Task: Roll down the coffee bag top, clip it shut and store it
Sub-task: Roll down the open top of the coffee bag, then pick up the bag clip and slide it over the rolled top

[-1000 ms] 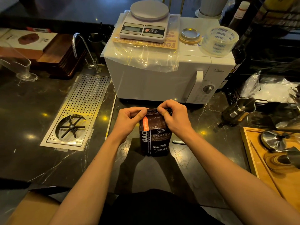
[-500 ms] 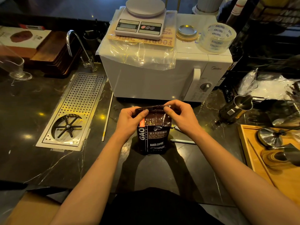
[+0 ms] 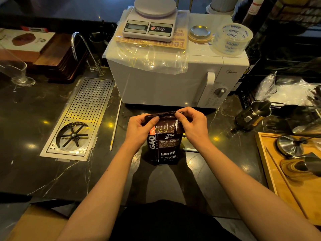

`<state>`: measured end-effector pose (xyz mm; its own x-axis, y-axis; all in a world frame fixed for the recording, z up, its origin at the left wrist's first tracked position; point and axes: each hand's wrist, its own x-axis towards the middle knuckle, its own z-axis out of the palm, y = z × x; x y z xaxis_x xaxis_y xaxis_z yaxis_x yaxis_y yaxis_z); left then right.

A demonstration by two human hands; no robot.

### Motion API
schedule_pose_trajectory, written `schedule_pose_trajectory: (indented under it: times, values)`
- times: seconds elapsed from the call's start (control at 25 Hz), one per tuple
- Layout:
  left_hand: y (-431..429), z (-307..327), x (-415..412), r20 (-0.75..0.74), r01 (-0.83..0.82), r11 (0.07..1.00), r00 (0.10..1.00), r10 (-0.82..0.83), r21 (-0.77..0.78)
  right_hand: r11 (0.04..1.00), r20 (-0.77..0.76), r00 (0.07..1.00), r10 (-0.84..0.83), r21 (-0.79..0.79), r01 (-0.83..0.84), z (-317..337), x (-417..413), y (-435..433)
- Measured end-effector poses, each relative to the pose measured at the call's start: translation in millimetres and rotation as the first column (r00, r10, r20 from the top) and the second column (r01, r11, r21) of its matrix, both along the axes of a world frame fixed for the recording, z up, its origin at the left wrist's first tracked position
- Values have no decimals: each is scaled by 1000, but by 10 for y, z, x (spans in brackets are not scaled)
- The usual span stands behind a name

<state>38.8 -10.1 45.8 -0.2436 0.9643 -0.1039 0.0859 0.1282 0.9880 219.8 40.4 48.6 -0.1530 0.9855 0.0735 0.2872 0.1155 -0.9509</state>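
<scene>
Dark counter point(image 3: 43, 171) — both hands pinch coffee bag point(image 3: 165, 146) top.

Dark counter point(image 3: 34, 171): open surface along its near edge and left of the coffee bag point(image 3: 164, 146). Microwave point(image 3: 173, 75) blocks passage just behind the bag; perforated drain tray point(image 3: 83, 117) lies left, wooden tray point(image 3: 286, 180) at the right edge, metal pitcher point(image 3: 253, 115) before it.

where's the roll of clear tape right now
In the head view, the tape roll sits on the right end of the white microwave's top, right of the small metal lid.
</scene>
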Motion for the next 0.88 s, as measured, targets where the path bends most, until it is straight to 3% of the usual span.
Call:
schedule_pose_trajectory:
  times: [0.12, 0.24, 0.36, 0.48, 0.56, 0.88]
  values:
    - [-2, 0, -7, -1, 9, 1000, 1000, -9, 3, 995, -13, 995, 103, -8, -103, 2, 110, -18]
    - [2, -10, -17, 15, 14, 1000, 1000, -14, 4, 997, 31, 996, 80, 14, -80, -71, 307, -15]
    - [-10, -16, -18, 25, 20, 1000, 1000, -20, 3, 1000, 237, 971, 21, 4, -23, -279, 596, 0]
    - [-13, -8, -23, 26, 28, 1000, 999, -28, 6, 994, 527, 844, 104, -92, -65, -630, 943, -60]
    - [-13, -6, -20, 24, 31, 1000, 999, -31, 2, 986, 629, 761, 158, -144, -86, -822, 1121, -144]
    - [-13, -3, -21, 15, 25, 1000, 1000, -25, -13, 987, 690, 705, 161, -98, -129, -874, 1257, -332]
